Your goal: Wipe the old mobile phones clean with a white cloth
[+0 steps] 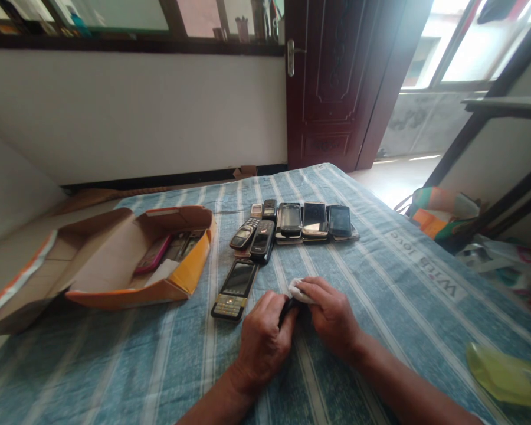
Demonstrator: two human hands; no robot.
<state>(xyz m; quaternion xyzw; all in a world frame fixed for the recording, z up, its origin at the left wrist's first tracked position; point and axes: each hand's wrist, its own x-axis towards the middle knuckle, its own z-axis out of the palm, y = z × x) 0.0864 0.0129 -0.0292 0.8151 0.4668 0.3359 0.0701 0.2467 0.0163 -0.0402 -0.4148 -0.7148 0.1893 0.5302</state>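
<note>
Wiping, seemingly midway: dark object (287,309) clenched in left hand (264,333), white wad (297,290) pinched in right hand (335,316).
Phones (315,219) are set toward striped cloth's (358,277) far edge, perhaps done; boxed items (153,255) seem left.

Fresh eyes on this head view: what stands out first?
Probably the mobile phones grouped mid-view on the blue striped cloth. Just nearer, the left hand grips a dark object and the right hand holds a white wad against it. At left, an open orange cardboard box shows a magenta item inside.
</note>
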